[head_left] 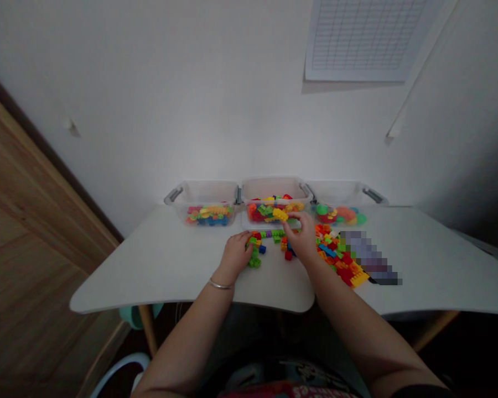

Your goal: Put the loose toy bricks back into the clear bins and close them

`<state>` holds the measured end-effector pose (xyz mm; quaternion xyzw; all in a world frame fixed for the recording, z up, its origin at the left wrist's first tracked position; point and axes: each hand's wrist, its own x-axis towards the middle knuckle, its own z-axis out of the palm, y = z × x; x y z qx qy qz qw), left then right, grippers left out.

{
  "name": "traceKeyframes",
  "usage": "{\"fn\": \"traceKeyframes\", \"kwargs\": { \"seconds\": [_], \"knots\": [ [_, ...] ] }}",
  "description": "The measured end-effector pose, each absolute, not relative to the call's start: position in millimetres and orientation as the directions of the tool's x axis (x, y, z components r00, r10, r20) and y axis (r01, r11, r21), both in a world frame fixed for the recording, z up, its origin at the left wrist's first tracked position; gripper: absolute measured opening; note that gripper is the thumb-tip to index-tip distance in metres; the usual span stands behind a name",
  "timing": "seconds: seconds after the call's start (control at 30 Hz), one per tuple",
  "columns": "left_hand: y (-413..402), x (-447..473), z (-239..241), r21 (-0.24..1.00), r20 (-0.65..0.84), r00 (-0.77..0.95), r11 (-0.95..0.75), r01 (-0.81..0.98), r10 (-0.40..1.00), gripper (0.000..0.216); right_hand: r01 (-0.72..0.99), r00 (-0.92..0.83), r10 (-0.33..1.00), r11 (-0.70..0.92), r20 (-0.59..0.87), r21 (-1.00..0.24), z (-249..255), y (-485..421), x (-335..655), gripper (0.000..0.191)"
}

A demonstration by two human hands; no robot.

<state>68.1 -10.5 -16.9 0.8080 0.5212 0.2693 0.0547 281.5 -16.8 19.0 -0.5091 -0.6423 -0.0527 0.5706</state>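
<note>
My right hand [302, 236] pinches a yellow building block [280, 214] between thumb and fingertips, in front of the middle bin. My left hand [235, 255] is curled against the left end of a built row of blocks [269, 234] on the table. Green blocks [254, 258] and a blue block [263, 249] belong to or lie against this left end; which of them are joined I cannot tell. At the row's right end, partly behind my right hand, are orange, blue and red blocks [288, 255]. My left fingertips are partly hidden among the blocks.
Three clear plastic bins stand along the wall: left [209, 190], middle [274, 188] and right [340, 190], each with colourful pieces. A loose pile of blocks [336, 254] lies right of my right hand, beside a blurred dark flat object [369, 257]. The white table [157, 265] has a curved front edge.
</note>
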Motion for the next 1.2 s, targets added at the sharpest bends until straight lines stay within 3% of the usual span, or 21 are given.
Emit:
{"fn": "traceKeyframes", "kwargs": {
  "seconds": [0.2,0.4,0.57,1.0,1.07,1.2],
  "knots": [
    [-10.9,67.6,-17.2,0.378,0.378,0.31,-0.451,0.809,0.872,0.04,0.705,0.332,0.559,0.389,0.76,-0.593,59.5,31.4,304.8,0.025],
    [-9.5,68.1,-20.2,0.392,0.394,0.308,-0.462,0.796,0.866,0.04,0.811,0.274,0.641,0.247,0.717,-0.53,78.5,77.5,326.8,0.023],
    [-8.4,68.4,-20.7,0.401,0.394,0.308,-0.464,0.79,0.866,0.039,0.857,0.192,0.682,0.234,0.706,-0.459,75.6,90.7,329.7,0.023],
    [-9.3,68.0,-18.0,0.399,0.379,0.314,-0.46,0.793,0.871,0.038,0.87,0.177,0.775,0.164,0.606,-0.465,78.7,87.0,330.4,0.024],
    [-9.0,67.9,-18.2,0.4,0.381,0.312,-0.459,0.794,0.871,0.038,0.863,0.165,0.747,0.208,0.644,-0.461,79.6,81.5,328.8,0.022],
    [-9.1,67.6,-18.4,0.398,0.384,0.327,-0.474,0.786,0.864,0.04,0.849,0.134,0.565,0.359,0.814,-0.389,77.6,53.8,318.8,0.02]
  ]
}}
